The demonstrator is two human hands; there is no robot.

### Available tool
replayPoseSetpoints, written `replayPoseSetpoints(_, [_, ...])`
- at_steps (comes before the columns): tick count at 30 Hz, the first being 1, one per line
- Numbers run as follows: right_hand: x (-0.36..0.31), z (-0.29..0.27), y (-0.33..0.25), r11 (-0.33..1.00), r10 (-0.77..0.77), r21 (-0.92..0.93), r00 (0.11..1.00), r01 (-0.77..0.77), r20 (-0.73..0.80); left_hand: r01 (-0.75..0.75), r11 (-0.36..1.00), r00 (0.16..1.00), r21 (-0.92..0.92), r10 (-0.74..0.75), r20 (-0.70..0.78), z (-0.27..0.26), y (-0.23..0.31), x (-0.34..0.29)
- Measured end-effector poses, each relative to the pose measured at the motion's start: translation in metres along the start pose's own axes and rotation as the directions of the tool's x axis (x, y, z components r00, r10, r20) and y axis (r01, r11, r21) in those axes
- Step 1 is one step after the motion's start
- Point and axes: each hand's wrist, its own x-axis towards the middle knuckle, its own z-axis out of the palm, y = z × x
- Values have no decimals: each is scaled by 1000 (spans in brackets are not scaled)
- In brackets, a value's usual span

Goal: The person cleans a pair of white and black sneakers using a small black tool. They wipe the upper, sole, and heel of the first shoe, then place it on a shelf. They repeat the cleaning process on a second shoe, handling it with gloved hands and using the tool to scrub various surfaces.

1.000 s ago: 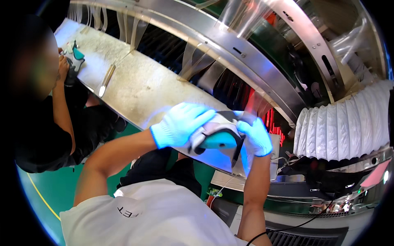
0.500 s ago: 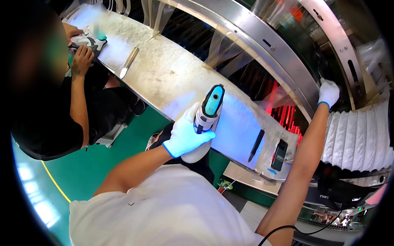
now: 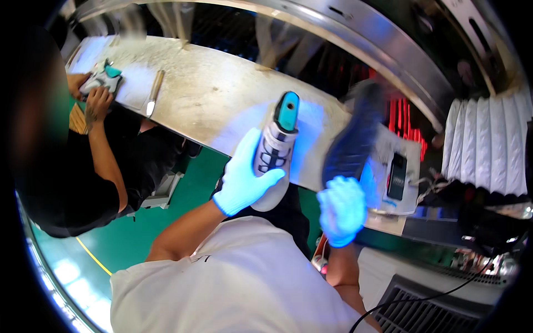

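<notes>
My left hand (image 3: 242, 176), in a white glove lit blue, is wrapped round a grey and white shoe upper (image 3: 273, 149). A teal shoe last (image 3: 288, 112) with a round hole shows in its opening. The shoe stands tilted over the table's near edge, toe toward me. To its right, my right hand (image 3: 342, 210), gloved too and blurred by motion, grips the near end of a dark shoe sole (image 3: 355, 136). That sole is held upright above the table, apart from the upper; its far end is smeared. The fingers of the right hand are partly hidden.
A wooden-handled knife (image 3: 155, 93) lies on the pale worktable (image 3: 211, 77). A black phone (image 3: 396, 177) rests at the right. At the far left, a co-worker's hands (image 3: 98, 100) hold another shoe (image 3: 105, 79). Behind runs a metal-framed machine (image 3: 383, 41); a white ribbed duct (image 3: 483, 145) stands right.
My right hand has come back from the machine at the far right to beside the upper, bringing the dark shoe sole. My left hand still holds the upper. The view has shifted.
</notes>
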Motion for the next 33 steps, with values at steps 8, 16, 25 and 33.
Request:
replayPoseSetpoints(8, [-86, 19, -28, 892, 433, 64, 886, -448, 166, -631, 725, 773, 276, 554, 311, -31, -37, -70])
replayPoseSetpoints(16, [-101, 71, -12, 844, 533, 60, 823, -533, -196, -860, 337, 473, 383, 808, 352, -11, -25, 7])
replayPoseSetpoints(25, [-1, -59, -51, 800, 413, 555, 881, -228, -233, -232, 973, 851, -4, 205, 483, -38, 155, 54])
replayPoseSetpoints(33, [22, -64, -57, 401, 683, 811, 729, -427, 46, -501, 831, 843, -242, 532, 78, 2, 102, 8])
